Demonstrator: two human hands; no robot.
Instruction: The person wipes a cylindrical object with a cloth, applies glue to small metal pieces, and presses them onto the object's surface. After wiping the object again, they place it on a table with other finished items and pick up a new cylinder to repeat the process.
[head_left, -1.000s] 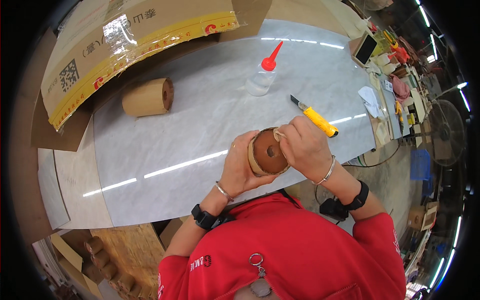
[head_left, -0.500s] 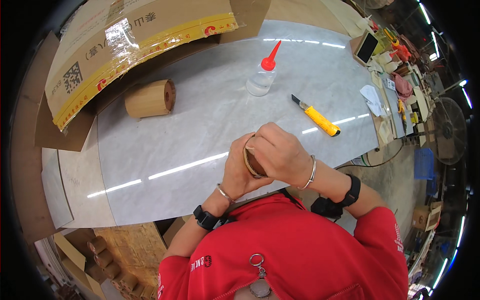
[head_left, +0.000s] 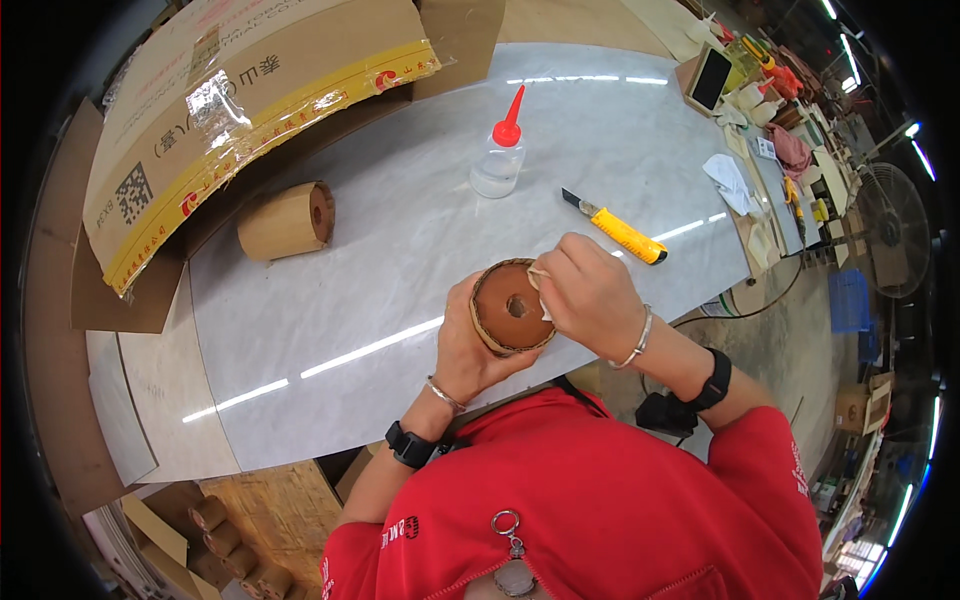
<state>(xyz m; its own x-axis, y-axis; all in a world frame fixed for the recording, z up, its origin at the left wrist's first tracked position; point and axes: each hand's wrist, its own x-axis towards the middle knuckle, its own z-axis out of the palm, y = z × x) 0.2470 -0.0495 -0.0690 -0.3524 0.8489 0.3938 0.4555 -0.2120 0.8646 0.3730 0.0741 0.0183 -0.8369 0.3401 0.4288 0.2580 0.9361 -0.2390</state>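
Observation:
My left hand point(head_left: 460, 345) is wrapped round the side of a round, cardboard-wrapped roll point(head_left: 495, 300). The roll's reddish-brown end, with a hole in the middle, faces up. At its right rim my right hand point(head_left: 592, 297) pinches a thin pale strip point(head_left: 537, 275), perhaps paper or tape; part of it is hidden by the fingers. A second wrapped roll point(head_left: 275, 228) lies on its side at the left. Beyond my hands stands a clear squeeze bottle point(head_left: 497, 168) with a red pointed nozzle. A yellow utility knife point(head_left: 628, 237) with its blade out lies right of the bottle.
A large cardboard box point(head_left: 250, 110) with yellow tape overhangs the far left of the grey tabletop point(head_left: 370, 280). On the right are a dark-screened device point(head_left: 709, 78), white crumpled paper point(head_left: 728, 182) and a standing fan point(head_left: 890, 230). Several wrapped rolls point(head_left: 222, 540) sit below at lower left.
My right hand has shifted right, off the top of the roll, so its brown end shows. The pale strip is drawn out at the rim. The whole view has turned slightly.

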